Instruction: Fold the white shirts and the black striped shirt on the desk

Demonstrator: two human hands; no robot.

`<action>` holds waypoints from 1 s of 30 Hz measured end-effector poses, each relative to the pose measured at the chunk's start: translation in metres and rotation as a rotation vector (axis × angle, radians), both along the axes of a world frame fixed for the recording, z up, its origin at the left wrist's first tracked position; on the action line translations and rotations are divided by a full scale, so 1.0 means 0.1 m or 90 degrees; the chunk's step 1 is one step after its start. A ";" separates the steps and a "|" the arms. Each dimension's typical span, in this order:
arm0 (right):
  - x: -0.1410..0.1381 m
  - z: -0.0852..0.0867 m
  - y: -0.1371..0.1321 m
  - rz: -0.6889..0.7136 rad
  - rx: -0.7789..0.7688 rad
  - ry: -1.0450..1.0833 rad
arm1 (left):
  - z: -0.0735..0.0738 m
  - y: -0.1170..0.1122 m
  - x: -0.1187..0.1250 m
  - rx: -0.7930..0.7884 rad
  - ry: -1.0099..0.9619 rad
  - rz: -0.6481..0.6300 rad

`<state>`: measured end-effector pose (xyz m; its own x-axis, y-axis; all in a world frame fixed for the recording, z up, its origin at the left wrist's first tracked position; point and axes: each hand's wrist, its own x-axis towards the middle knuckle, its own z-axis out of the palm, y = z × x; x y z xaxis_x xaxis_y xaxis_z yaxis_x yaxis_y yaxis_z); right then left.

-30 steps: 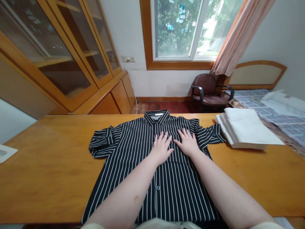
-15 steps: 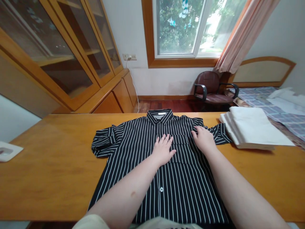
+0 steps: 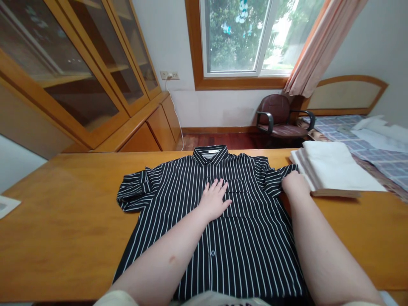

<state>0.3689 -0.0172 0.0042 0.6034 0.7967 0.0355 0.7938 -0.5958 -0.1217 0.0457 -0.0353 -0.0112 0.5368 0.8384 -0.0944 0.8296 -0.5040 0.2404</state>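
Observation:
A black shirt with white stripes (image 3: 242, 250) lies front side up on the wooden table, its collar (image 3: 210, 155) at the far edge. My left hand (image 3: 214, 200) rests flat on the chest by the button placket, fingers spread. At the right, my right hand (image 3: 296, 186) is closed on the end of the shirt's right-side sleeve (image 3: 274, 180); its fingertips are mostly hidden. The left-side sleeve (image 3: 135, 189) lies bent and bunched on the table.
A stack of folded white cloths or sheets (image 3: 334, 168) sits right beside my right hand. The wooden table (image 3: 63, 238) spreads to both sides. A white object (image 3: 9, 205) lies at its left edge. Beyond stand a brown armchair (image 3: 277, 114) and a glass-door cabinet (image 3: 105, 106).
My right hand has moved right, from the shirt's chest side to the sleeve end, and closed on it. My left hand stays flat on the chest. The view has shifted slightly.

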 end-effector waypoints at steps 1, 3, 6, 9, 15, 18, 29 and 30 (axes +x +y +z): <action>0.00 0.00 0.01 -0.022 -0.011 0.018 | 0.00 0.00 0.00 0.000 0.000 0.000; -0.01 0.02 0.02 -0.059 -0.036 0.065 | 0.00 0.00 0.00 0.001 -0.001 -0.003; -0.03 0.08 0.02 -0.021 -0.054 0.073 | 0.00 0.00 -0.01 0.000 -0.003 -0.004; -0.10 0.15 -0.01 -0.042 0.006 0.046 | 0.00 0.00 -0.01 -0.004 -0.006 -0.002; -0.32 0.25 -0.07 0.091 0.299 0.065 | 0.01 0.00 -0.01 -0.004 -0.011 -0.002; -0.45 0.26 -0.11 0.219 0.387 0.151 | 0.00 0.00 -0.01 -0.004 -0.019 -0.002; -0.91 0.07 -0.12 0.541 0.209 0.876 | -0.02 0.08 -0.04 -0.022 -0.195 0.070; -0.90 0.06 -0.11 0.516 0.227 0.865 | -0.02 0.09 -0.05 -0.028 -0.212 0.078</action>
<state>0.2787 -0.0284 0.0102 -0.2092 0.9729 0.0980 0.0654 0.1140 -0.9913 0.0411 -0.0267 -0.0134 0.4402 0.8974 0.0306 0.7557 -0.3887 0.5270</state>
